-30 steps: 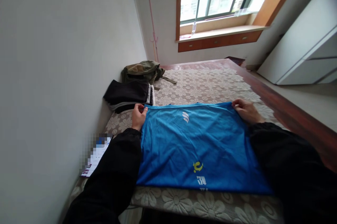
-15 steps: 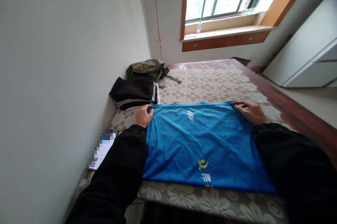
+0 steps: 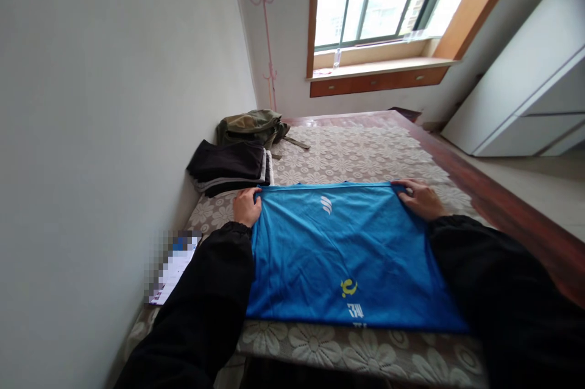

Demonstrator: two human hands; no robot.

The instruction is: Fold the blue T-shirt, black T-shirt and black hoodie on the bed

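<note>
A blue T-shirt [image 3: 311,249] with a white logo and a yellow-and-white print lies spread near the front edge of the bed or table. Its far edge runs straight between my two hands. My left hand [image 3: 247,206] pinches the far left corner, fingers closed on the fabric. At the far right corner, my right hand [image 3: 423,199] grips the cloth between thumb and fingers. The lower part of the shirt hangs close to the front edge, and my right sleeve covers its right side.
A stack of folded dark and grey clothes [image 3: 226,160] sits by the wall, with a camouflage backpack [image 3: 251,127] behind it. At left lies a partly blurred phone-like screen [image 3: 176,270]. A lace flower-pattern cloth [image 3: 356,148] covers the surface. A pink coat stand [image 3: 265,29] stands in the corner.
The camera view has shifted slightly, so the whole scene sits a little lower and to the left. Both hands keep hold of the shirt's far corners; the right one appears slightly closer in.
</note>
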